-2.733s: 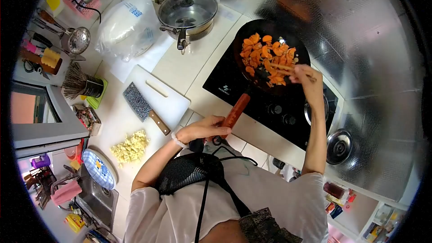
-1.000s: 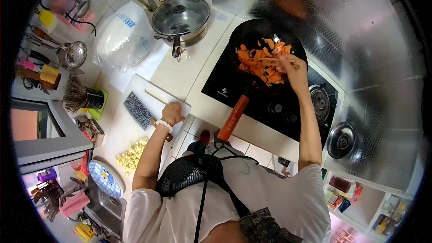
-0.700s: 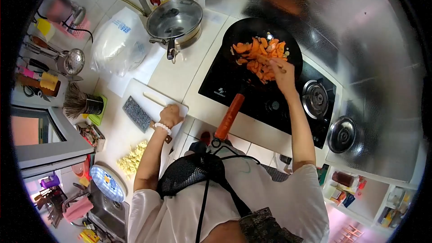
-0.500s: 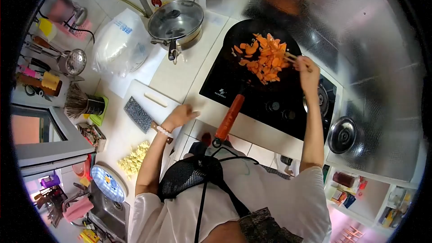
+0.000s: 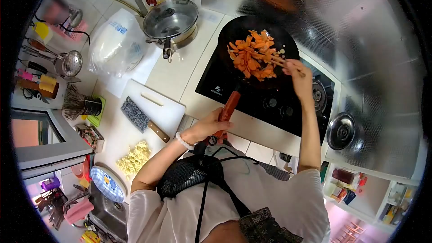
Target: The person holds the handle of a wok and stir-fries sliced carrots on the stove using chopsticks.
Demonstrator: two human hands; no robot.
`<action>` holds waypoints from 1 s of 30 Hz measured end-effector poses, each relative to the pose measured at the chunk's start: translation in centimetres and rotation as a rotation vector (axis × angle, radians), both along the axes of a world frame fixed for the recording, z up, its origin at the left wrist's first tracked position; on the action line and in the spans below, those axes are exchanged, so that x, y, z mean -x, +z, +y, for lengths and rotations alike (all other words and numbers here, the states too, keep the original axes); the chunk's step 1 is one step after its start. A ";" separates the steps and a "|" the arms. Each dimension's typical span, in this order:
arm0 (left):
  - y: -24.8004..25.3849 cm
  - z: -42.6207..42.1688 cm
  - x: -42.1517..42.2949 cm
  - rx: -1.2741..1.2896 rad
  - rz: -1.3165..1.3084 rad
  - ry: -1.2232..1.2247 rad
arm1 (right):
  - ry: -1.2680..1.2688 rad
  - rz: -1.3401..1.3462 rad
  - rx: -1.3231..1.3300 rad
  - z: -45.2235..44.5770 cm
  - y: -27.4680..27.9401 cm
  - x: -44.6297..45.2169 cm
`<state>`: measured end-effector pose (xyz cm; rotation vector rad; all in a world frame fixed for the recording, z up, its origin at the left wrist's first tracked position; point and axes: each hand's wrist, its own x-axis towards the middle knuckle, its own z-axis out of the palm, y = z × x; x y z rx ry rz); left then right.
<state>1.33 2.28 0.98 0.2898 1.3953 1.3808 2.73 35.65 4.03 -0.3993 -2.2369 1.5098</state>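
My left hand is closed around the red handle of a black wok on the cooktop. In the wok lie sliced carrots, with a few small pale pieces near its right side. My right hand grips a pair of wooden chopsticks, their tips among the carrots. Left of my left hand, a cleaver with a wooden handle rests on a white cutting board. Beside the board sits a pile of pale yellow chopped pieces.
A lidded pot and a plastic bag stand at the back left. The black glass cooktop has a second burner to the right. A round metal dish is beyond it. At lower left are a patterned plate and a sink.
My left hand has moved right from above the cutting board and taken hold of the wok handle. The carrots have shifted left in the wok as the chopsticks stir.
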 end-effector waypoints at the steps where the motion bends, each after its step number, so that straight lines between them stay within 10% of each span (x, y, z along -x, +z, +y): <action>1: 0.0 0.0 0.0 0.014 0.081 0.023 | -0.063 0.000 0.004 0.1 1.5 -0.6; 5: 1.3 -0.7 0.9 0.087 0.060 0.029 | -0.197 -0.223 -0.172 0.4 4.4 -2.5; 8: 0.0 -1.3 2.1 0.053 0.032 0.021 | 0.014 -0.184 0.195 -2.8 1.9 -1.7; 16: 0.6 -1.5 2.1 0.031 0.020 0.053 | 0.131 0.076 -0.432 -2.2 -3.7 6.8; 30: 0.9 -1.6 2.2 0.082 0.042 0.027 | -0.093 -0.002 -0.280 4.0 0.9 5.5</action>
